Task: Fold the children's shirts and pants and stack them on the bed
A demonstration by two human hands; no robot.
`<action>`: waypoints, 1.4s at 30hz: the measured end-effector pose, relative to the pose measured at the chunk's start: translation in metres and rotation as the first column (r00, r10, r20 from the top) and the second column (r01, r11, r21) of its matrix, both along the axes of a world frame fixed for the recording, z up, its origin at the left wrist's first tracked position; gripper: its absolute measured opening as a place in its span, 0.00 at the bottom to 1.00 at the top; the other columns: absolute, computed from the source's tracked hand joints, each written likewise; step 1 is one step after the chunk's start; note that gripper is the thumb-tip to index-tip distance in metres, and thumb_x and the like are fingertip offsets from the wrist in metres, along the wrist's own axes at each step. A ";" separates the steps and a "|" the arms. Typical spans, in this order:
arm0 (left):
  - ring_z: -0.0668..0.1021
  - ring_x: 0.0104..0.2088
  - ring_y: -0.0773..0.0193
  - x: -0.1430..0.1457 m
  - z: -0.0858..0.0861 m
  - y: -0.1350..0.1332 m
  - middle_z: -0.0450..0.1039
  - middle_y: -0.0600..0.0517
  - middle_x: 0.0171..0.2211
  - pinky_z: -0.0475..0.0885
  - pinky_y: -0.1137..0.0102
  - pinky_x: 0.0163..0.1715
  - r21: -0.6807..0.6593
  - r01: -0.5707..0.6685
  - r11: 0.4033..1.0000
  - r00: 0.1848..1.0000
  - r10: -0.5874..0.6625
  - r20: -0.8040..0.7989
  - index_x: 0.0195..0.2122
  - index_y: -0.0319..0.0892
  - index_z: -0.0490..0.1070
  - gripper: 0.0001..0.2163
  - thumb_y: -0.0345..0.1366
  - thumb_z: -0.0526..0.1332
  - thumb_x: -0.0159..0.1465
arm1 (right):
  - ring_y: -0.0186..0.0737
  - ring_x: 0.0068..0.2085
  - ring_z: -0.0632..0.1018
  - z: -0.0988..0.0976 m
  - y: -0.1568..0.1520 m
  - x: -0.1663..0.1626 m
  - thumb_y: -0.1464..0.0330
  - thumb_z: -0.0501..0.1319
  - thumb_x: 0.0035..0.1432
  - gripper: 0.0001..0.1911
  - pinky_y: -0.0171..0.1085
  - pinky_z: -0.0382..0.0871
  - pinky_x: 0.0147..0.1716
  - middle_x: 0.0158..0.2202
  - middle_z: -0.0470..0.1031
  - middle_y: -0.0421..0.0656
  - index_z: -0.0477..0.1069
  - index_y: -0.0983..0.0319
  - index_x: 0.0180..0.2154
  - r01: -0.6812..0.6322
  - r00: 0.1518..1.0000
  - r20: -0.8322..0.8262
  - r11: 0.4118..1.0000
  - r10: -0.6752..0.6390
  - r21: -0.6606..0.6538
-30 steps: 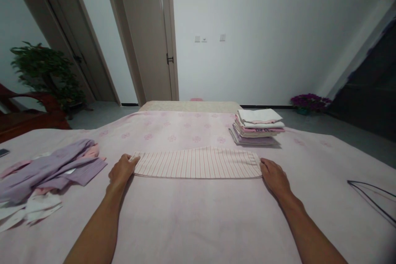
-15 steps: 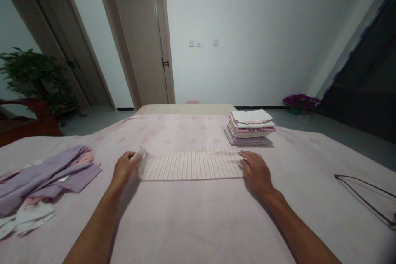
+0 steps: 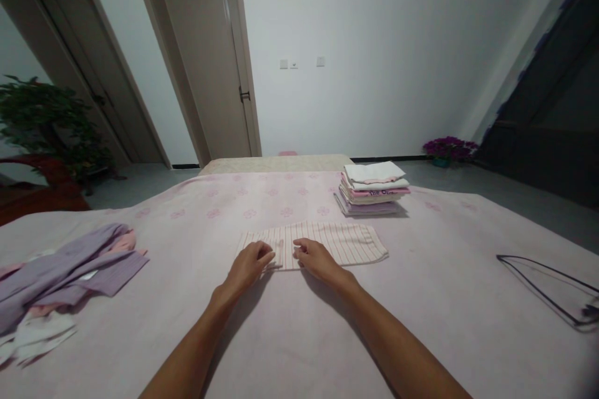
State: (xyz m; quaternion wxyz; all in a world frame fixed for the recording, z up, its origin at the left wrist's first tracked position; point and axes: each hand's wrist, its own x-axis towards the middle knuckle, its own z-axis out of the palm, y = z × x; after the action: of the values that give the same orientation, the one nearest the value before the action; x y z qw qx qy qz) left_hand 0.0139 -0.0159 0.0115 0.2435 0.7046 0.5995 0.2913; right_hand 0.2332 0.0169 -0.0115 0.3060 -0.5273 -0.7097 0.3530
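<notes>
A pale striped cloth garment (image 3: 337,243) lies as a long flat strip in front of me, its left end folded over toward the middle. My left hand (image 3: 253,262) rests on that folded end, thumb and index finger close together near the fold's edge; the other fingertips are hidden. Just to the right, my right hand (image 3: 318,259) lies over the middle of the strip with loosely curled, parted fingers and nothing visible in them. The garment's right end is flat and untouched.
Beyond the strip, toward the right, stands a stack of folded clothes (image 3: 372,190). A loose heap of purple, pink and white clothes (image 3: 79,274) lies at the left. Near the right edge is a black hanger (image 3: 538,287). All rest on a pink flowered sheet (image 3: 299,336).
My left hand has brought the garment's left end over toward the middle. My right hand has let go of the right end and moved left to the centre. The view has shifted slightly.
</notes>
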 end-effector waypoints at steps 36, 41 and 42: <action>0.76 0.40 0.56 0.010 -0.022 -0.016 0.76 0.48 0.35 0.71 0.63 0.42 0.379 0.069 0.923 0.979 0.010 -0.203 0.35 0.45 0.73 0.04 0.33 0.58 0.66 | 0.39 0.45 0.77 0.014 -0.025 -0.032 0.69 0.57 0.60 0.13 0.35 0.62 0.41 0.43 0.79 0.41 0.78 0.55 0.43 0.091 0.930 0.340 0.984 -0.140 0.156; 0.78 0.39 0.59 0.007 -0.026 -0.016 0.77 0.49 0.37 0.73 0.64 0.43 0.466 -0.047 0.884 0.998 0.064 -0.020 0.39 0.44 0.72 0.05 0.35 0.57 0.67 | 0.39 0.39 0.78 0.018 -0.019 -0.029 0.64 0.53 0.65 0.16 0.34 0.62 0.36 0.37 0.81 0.42 0.79 0.58 0.35 0.056 0.979 0.191 0.996 -0.067 0.062; 0.78 0.39 0.59 0.007 -0.026 -0.016 0.77 0.49 0.37 0.73 0.64 0.43 0.481 -0.052 0.875 0.998 0.060 -0.001 0.39 0.44 0.72 0.05 0.35 0.57 0.67 | 0.39 0.36 0.78 0.018 -0.017 -0.029 0.62 0.52 0.66 0.19 0.34 0.62 0.34 0.33 0.80 0.42 0.78 0.60 0.31 0.041 0.987 0.155 0.999 -0.045 0.033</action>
State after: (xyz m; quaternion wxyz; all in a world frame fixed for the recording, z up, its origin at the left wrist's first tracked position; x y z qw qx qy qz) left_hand 0.0206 -0.0321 -0.0149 0.0480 0.7276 0.5305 0.4322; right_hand 0.2038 0.0002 0.0068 0.2650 -0.5640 -0.7249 0.2936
